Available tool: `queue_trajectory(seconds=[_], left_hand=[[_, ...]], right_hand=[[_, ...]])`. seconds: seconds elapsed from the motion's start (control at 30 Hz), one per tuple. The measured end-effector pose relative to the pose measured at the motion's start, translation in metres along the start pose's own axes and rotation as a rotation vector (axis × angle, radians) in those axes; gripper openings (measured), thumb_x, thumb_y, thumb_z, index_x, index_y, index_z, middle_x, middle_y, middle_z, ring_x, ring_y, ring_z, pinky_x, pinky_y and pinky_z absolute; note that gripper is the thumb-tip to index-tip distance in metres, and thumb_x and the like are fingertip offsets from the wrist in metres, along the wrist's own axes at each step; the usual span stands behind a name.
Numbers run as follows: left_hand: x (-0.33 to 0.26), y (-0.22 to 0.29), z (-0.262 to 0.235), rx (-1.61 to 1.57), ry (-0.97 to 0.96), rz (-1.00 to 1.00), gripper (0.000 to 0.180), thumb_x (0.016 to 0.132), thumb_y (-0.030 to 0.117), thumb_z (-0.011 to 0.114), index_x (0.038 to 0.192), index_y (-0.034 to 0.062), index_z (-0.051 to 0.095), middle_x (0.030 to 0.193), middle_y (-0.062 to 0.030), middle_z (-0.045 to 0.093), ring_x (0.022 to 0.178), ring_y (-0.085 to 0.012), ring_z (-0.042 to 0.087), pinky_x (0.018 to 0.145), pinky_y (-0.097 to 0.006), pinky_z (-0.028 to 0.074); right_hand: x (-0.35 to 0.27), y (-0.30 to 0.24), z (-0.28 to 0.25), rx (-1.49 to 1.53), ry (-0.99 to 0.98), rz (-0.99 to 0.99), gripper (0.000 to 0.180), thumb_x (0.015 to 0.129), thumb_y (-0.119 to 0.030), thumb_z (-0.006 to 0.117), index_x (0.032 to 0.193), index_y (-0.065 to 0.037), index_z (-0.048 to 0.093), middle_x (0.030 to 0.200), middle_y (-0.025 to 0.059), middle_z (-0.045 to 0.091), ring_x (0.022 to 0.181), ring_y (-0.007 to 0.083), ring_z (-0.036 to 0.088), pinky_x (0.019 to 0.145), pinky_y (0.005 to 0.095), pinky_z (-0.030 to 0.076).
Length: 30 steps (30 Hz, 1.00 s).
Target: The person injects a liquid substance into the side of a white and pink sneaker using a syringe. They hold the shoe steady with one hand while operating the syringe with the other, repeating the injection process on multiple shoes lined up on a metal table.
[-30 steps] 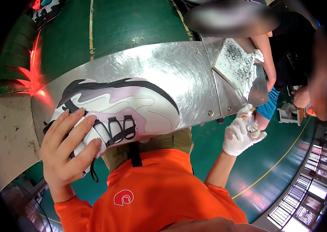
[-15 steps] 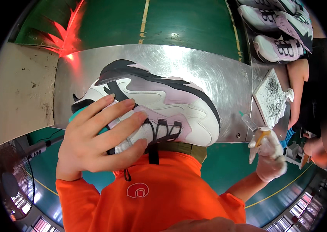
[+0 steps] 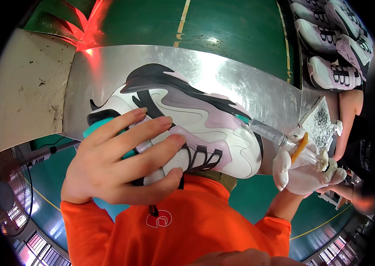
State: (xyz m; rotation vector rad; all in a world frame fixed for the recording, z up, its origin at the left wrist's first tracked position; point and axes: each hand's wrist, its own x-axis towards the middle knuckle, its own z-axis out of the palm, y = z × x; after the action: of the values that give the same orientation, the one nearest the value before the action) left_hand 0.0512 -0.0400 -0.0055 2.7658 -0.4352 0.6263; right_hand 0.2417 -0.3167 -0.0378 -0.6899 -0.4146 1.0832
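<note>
The left hand (image 3: 121,162), bare, was wrapped over the heel end of a shoe (image 3: 183,128), its fingers (image 3: 152,148) spread across the white and pink upper and curled in to grip it; a teal lining showed just beside the index finger. The shoe lay on its side against a metal table (image 3: 223,75), toe toward the person's right, black trim along its top edge and black laces facing the orange shirt (image 3: 174,226); it sat between the two hands, close to the chest.

The right hand (image 3: 305,170), in a white glove, was closed round a clear syringe (image 3: 280,137); the barrel ran up and to the left from the fist, and its tip met the shoe near the toe, at the seam by the sole; whether it was touching or just beside could not be told. An orange stick (image 3: 299,147) stood up from the same fist, beside the barrel.

On the table's far right corner lay a grey speckled pad (image 3: 318,122), well apart from the shoe. Beyond it, at the upper right, a row of like shoes (image 3: 333,48) stood side by side. Another person's arm (image 3: 349,115) came in at the right edge, near the pad. A fan (image 3: 12,199) stood at lower left over the green floor (image 3: 231,26); a red light (image 3: 90,31) streaked the table's upper left corner.
</note>
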Motion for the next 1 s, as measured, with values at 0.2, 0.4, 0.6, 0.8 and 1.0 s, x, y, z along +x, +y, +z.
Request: queue_trajectory(seconds=[0.2, 0.4, 0.6, 0.8, 1.0], left_hand=[[-0.001, -0.002, -0.001, 0.013, 0.003, 0.028, 0.022, 0.063, 0.014, 0.077, 0.078, 0.0248, 0.066, 0.109, -0.002, 0.068, 0.101, -0.0296, 0.066, 0.086, -0.044, 0.055], [-0.002, -0.002, -0.001, -0.002, 0.008, 0.017, 0.022, 0.064, 0.013, 0.077, 0.08, 0.0248, 0.066, 0.109, -0.0022, 0.068, 0.101, -0.0297, 0.066, 0.086, -0.044, 0.055], [-0.003, -0.003, 0.0, -0.009, 0.007, 0.037, 0.022, 0.066, 0.013, 0.077, 0.082, 0.0244, 0.066, 0.111, -0.0032, 0.068, 0.101, -0.0302, 0.066, 0.088, -0.044, 0.054], [-0.003, -0.003, -0.001, -0.007, 0.009, 0.034, 0.023, 0.065, 0.014, 0.077, 0.082, 0.0245, 0.065, 0.111, -0.0031, 0.068, 0.101, -0.0301, 0.066, 0.088, -0.044, 0.054], [-0.001, 0.001, -0.001, 0.014, 0.0, -0.001, 0.025, 0.062, 0.014, 0.079, 0.08, 0.0258, 0.065, 0.106, -0.0015, 0.069, 0.101, -0.0296, 0.066, 0.088, -0.044, 0.054]], right_hand=[[0.002, 0.004, -0.002, 0.033, -0.078, -0.03, 0.087, 0.072, -0.065, 0.06, 0.122, 0.005, 0.049, 0.091, 0.014, 0.062, 0.064, 0.0261, 0.058, 0.06, 0.0297, 0.048], [0.002, 0.004, -0.003, 0.051, -0.107, -0.032, 0.094, 0.07, -0.068, 0.061, 0.127, 0.005, 0.048, 0.099, 0.0169, 0.061, 0.07, 0.0282, 0.057, 0.064, 0.0324, 0.048], [0.0, 0.003, -0.006, 0.062, -0.123, -0.035, 0.1, 0.069, -0.071, 0.062, 0.131, 0.006, 0.046, 0.107, 0.0199, 0.06, 0.076, 0.0302, 0.057, 0.068, 0.0351, 0.048], [-0.001, -0.001, -0.008, 0.03, -0.144, -0.018, 0.107, 0.068, -0.073, 0.063, 0.135, 0.006, 0.043, 0.113, 0.0232, 0.06, 0.072, 0.0318, 0.056, 0.064, 0.036, 0.047], [-0.005, -0.008, -0.015, -0.089, -0.149, 0.031, 0.109, 0.066, -0.07, 0.067, 0.136, 0.009, 0.037, 0.104, 0.0273, 0.059, 0.049, 0.0305, 0.054, 0.043, 0.0313, 0.046]])
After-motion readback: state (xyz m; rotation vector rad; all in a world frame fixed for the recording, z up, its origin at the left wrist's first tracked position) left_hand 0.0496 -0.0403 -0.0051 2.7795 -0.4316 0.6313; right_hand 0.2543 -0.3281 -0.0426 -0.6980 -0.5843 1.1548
